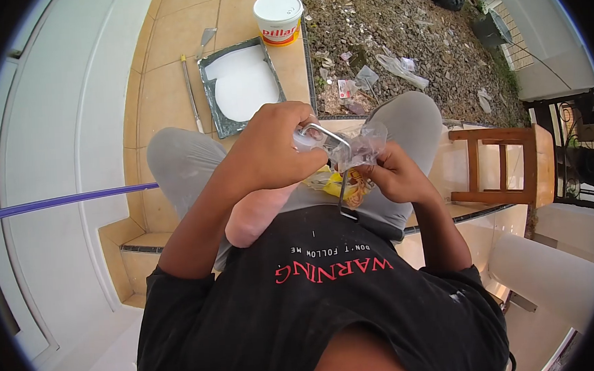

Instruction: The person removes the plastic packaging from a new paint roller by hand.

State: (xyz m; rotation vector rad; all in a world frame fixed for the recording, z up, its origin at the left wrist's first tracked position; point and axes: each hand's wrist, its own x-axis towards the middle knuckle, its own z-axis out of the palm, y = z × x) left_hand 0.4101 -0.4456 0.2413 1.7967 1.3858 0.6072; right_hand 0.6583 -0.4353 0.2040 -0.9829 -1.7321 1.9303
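Note:
My left hand (pixel 267 146) is closed around a paint roller (pixel 261 215). Its pink sleeve slants out below the hand toward my shirt, and its bent metal rod (pixel 331 134) sticks out past my fingers. In my right hand (pixel 404 173) the fingers pinch a crumpled clear plastic wrapper (pixel 368 144), which lies against the rod. A yellow printed piece of packaging (pixel 355 187) hangs just below, over my lap. The far end of the rod shows near my waist.
Ahead on the tiles stand a paint tray (pixel 214 116) of white paint and a white "pillar" bucket (pixel 279 20). A scraper (pixel 206 39) and a thin stick (pixel 191 97) lie beside the tray. Gravel with litter is ahead right, a wooden stool (pixel 462 168) right, a purple pole (pixel 67 201) left.

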